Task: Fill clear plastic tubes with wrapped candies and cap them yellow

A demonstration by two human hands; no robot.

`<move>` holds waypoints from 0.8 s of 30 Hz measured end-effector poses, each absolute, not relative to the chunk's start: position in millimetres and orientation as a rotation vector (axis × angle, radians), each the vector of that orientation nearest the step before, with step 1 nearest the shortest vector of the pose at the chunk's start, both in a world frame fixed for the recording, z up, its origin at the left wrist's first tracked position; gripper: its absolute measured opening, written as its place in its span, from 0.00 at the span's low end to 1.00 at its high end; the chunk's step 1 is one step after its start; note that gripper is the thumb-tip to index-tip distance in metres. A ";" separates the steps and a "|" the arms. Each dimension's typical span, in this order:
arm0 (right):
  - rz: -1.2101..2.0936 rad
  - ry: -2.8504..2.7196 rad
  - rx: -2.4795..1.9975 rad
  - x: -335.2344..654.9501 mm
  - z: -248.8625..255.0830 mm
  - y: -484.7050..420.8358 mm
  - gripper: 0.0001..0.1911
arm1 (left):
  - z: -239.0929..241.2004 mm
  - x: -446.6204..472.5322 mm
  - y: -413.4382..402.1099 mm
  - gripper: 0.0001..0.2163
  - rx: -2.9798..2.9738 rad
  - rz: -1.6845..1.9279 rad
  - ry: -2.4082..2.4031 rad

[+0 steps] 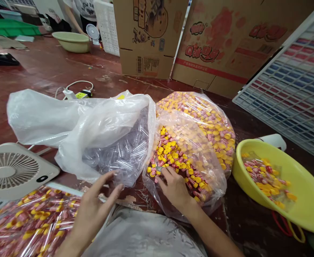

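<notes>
My left hand (95, 207) reaches toward the mouth of a clear plastic bag (92, 132) filled with transparent tubes; its fingers are spread and touch the bag's edge. My right hand (174, 187) is inside the opening of a second clear bag (197, 142) packed with small yellow-and-red capped pieces. Its fingertips are pinched on one piece at the bag's front left edge.
A yellow-green basin (301, 200) with a few filled pieces sits at right. Packed tubes lie in a tray (30, 225) at lower left beside a white fan (12, 171). Cardboard boxes (213, 39) and a white grid rack (293, 89) stand behind. Another person stands far back.
</notes>
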State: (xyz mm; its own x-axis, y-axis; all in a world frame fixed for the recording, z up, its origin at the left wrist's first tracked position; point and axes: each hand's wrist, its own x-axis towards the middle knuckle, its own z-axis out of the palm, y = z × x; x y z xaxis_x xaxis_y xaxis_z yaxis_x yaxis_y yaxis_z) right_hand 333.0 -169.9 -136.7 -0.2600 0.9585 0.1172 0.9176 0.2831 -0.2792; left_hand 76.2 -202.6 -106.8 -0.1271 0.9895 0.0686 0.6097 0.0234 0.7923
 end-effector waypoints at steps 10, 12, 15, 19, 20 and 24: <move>0.168 -2.476 -1.585 339.8 -151.1 -184.9 0.07 | -141.5 104.5 -210.9 0.10 1.665 0.803 1.273; 0.179 -2.497 -1.573 344.8 -149.9 -187.9 0.06 | -150.3 101.6 -213.2 0.10 1.785 0.807 1.250; 0.206 -2.551 -1.568 342.6 -148.3 -187.8 0.08 | -164.5 101.6 -216.8 0.13 1.976 0.939 1.275; 0.172 -2.622 -1.539 333.0 -147.7 -185.7 0.05 | -185.2 104.7 -219.1 0.15 2.348 1.065 1.365; 0.159 -2.650 -1.519 331.6 -147.6 -185.3 0.06 | -189.4 104.9 -218.8 0.15 2.430 1.056 1.404; 0.154 -2.702 -1.477 333.2 -147.4 -183.8 0.07 | -193.6 102.7 -213.9 0.14 2.565 0.955 1.509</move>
State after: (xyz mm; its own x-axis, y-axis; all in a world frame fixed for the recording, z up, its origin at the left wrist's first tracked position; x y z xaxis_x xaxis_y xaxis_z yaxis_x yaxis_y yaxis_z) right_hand 333.2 -183.8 -147.4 -0.5396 0.8419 0.0037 0.8360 0.5364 -0.1158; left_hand 102.7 -213.9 -193.6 0.3470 0.7975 0.4936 0.7876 -0.5335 0.3082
